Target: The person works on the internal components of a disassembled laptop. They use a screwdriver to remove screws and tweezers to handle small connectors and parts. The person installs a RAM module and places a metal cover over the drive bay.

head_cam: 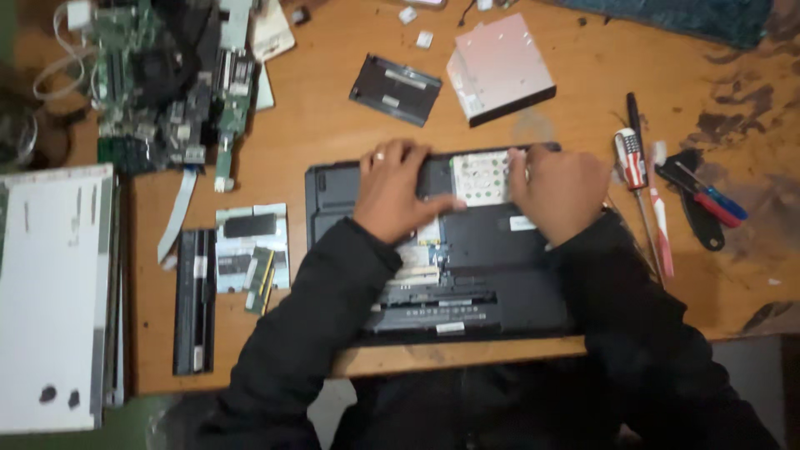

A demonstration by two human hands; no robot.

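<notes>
At centre frame, a black laptop [467,267] lies bottom-up on a wooden table [333,125], its near edge flush with the table's front edge. A silver drive [482,177] sits in an open bay at the laptop's far side.

Left hand [396,196] lies flat, fingers spread, on the laptop's upper left part, fingertips touching the drive's left edge. Right hand [560,190] is curled over the drive's right edge and the laptop's far right corner; whether it grips anything cannot be told. Black sleeves hide the laptop's near corners.

Bare wood lies open beyond the laptop's far edge up to a black cover panel [395,88] and a disc drive [500,68] at upper centre. Right of the laptop, close by, lie a screwdriver [635,171], a toothbrush [661,217] and small pliers with red and blue handles [704,198].

Left of the laptop lie memory sticks [260,279] on a grey pad [250,246], then a long black battery [194,302]. A circuit board [167,83] with cables fills the upper left, blurred in detail. A white panel [52,292] at far left is cut off by the frame edge.
</notes>
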